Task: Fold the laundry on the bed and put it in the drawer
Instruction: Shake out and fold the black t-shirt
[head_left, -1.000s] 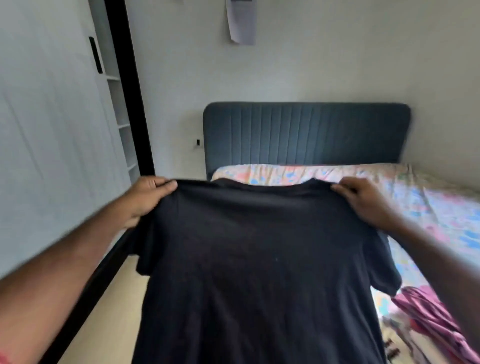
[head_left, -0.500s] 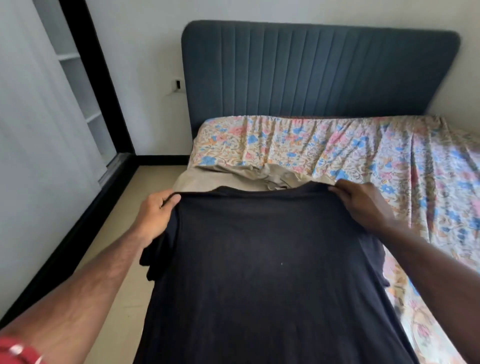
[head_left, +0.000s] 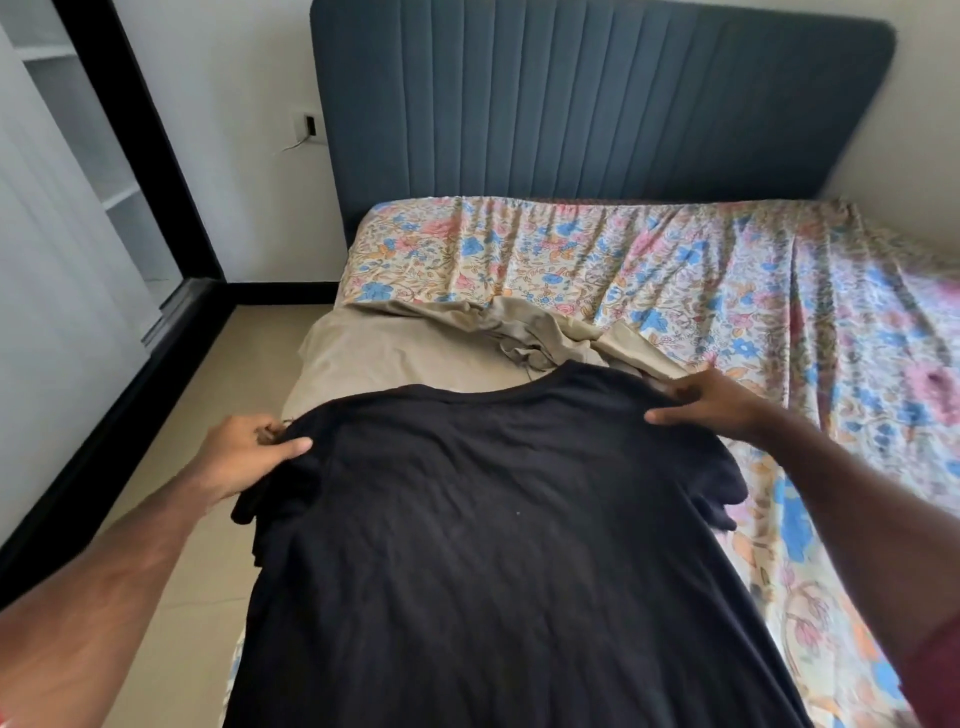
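Note:
A black T-shirt lies spread over the left part of the bed, collar toward the headboard. My left hand pinches its left shoulder, thumb on top of the cloth. My right hand holds the right shoulder, with the thumb lying over the fabric and the fingers curled at its edge. Both short sleeves hang bunched below my hands. A crumpled beige garment lies just beyond the collar on the floral sheet.
A padded blue headboard stands at the far wall. An open wardrobe with white shelves and a black frame runs along the left. A strip of beige tiled floor lies between wardrobe and bed. The bare mattress corner shows at left.
The shirt went from held up in the air to laid down flat on the bed. Both hands moved down and forward with its shoulders, and my view tilted down.

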